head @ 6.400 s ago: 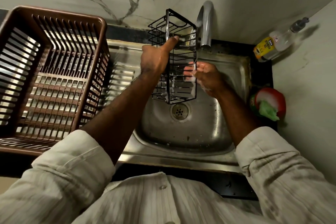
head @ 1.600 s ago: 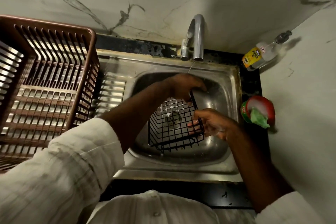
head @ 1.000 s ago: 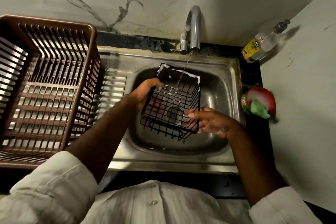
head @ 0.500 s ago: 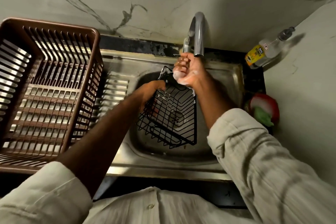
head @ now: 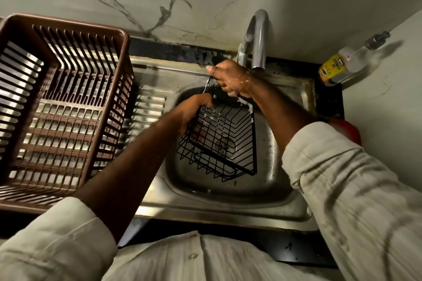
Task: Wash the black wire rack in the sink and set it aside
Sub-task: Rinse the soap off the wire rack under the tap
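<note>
Both forearms reached over the near rim of the sink. Above the basin drain the black wire rack hung tilted, likely so suds dripped inside. The left hand clasped its left edge, steadying it. Farther back, the soapy right hand curled round its top wire beneath the tap, probably for rinsing.

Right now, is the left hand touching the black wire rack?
Touching. Head view: the left hand grips the black wire rack at its left rim, fingers curled over the wires.
</note>
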